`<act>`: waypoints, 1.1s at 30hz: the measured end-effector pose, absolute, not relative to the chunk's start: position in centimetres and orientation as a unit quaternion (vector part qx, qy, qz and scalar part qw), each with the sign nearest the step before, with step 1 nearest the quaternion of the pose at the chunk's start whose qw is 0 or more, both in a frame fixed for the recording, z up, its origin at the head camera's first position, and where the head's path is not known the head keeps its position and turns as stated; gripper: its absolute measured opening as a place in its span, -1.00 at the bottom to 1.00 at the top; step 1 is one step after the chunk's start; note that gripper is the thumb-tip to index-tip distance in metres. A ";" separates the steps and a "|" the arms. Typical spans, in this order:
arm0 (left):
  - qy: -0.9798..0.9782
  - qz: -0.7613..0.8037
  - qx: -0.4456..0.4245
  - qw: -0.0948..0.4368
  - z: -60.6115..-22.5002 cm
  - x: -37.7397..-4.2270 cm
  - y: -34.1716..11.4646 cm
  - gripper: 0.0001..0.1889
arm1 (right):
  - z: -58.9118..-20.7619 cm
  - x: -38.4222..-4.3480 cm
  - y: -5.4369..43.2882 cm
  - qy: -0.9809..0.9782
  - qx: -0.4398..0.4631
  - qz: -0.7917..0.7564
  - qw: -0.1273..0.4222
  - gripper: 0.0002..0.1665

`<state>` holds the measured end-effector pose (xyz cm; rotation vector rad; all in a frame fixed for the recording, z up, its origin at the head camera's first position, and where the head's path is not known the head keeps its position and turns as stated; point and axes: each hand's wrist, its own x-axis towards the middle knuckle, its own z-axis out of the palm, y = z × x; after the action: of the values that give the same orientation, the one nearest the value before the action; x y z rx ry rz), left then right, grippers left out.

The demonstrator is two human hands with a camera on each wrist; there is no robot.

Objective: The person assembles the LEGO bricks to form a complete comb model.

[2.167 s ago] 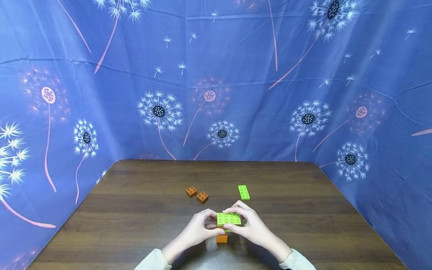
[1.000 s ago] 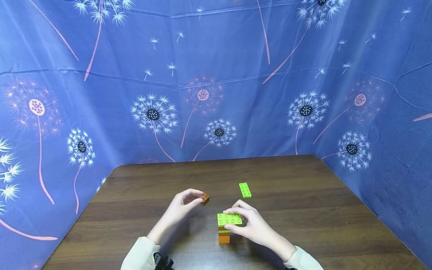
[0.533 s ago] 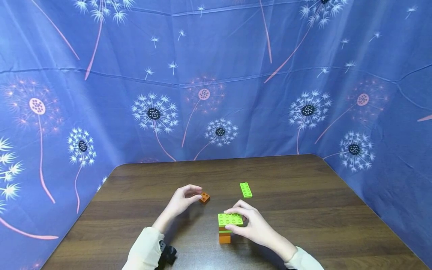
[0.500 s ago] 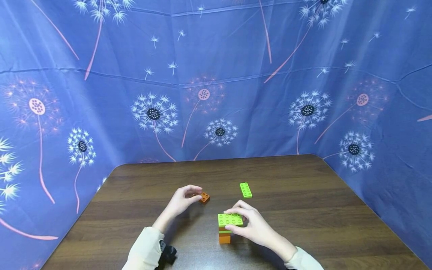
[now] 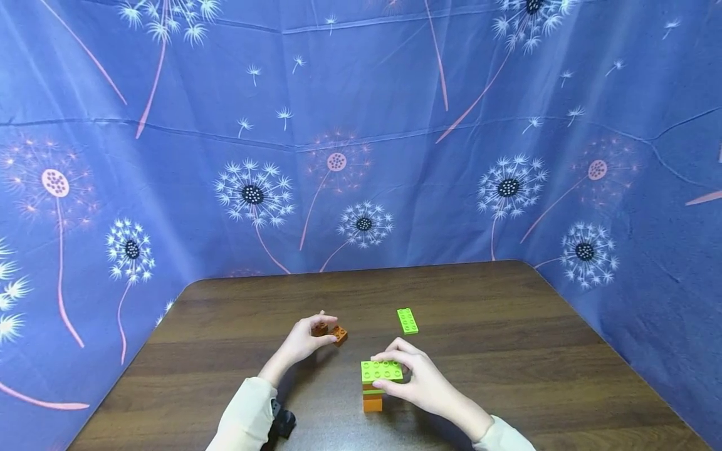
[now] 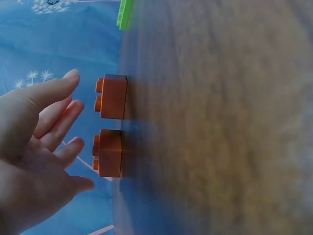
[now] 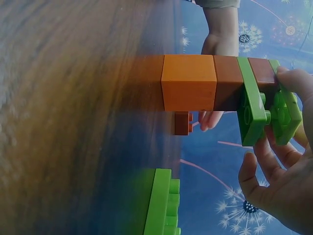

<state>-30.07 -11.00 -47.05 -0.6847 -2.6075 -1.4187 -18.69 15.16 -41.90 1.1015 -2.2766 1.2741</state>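
Note:
A tower of toy building bricks [image 5: 372, 404] stands upright near me, with an orange brick at the bottom and brown and green layers above. My right hand [image 5: 425, 382] pinches the bright green plate [image 5: 381, 371] on top, thumb on the near side and fingers behind. Farther left, my left hand [image 5: 301, 341] hovers over two small brown bricks [image 5: 340, 335]. In the left wrist view the left hand [image 6: 44, 142] has its fingers loosely spread beside the studs. A gap separates it from the nearer-drawn brown brick [image 6: 112, 152] and from the other brown brick [image 6: 114, 97].
A loose bright green plate [image 5: 407, 321] lies on the wooden table [image 5: 507, 351], behind the tower and slightly right. Blue dandelion-printed cloth [image 5: 361, 125] hangs around the table's far and side edges. A black device [image 5: 284, 423] sits at the left wrist.
My left hand has left the tower and moved away to the brown bricks, where it has shifted slightly lately. My right hand keeps its hold on the top green plate.

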 end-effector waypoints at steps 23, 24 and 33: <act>-0.891 -0.380 -0.247 0.014 -47.4 -31.2 -10.5 -0.58 | -42.1 -18.7 15.0 -0.789 0.397 0.439 0.166 -0.65; -0.893 -0.377 -0.246 0.014 -47.5 -31.3 -10.5 -0.59 | -42.2 -18.8 15.0 -0.788 0.398 0.438 0.167 -0.65; -0.901 -0.362 -0.238 0.036 -47.7 -31.5 -10.5 -0.65 | -42.3 -18.8 15.0 -0.789 0.398 0.435 0.171 -0.65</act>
<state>-31.49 -10.51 -47.68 -0.7311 -2.7669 -1.1116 -18.79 15.03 -42.26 1.1313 -2.2408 1.2349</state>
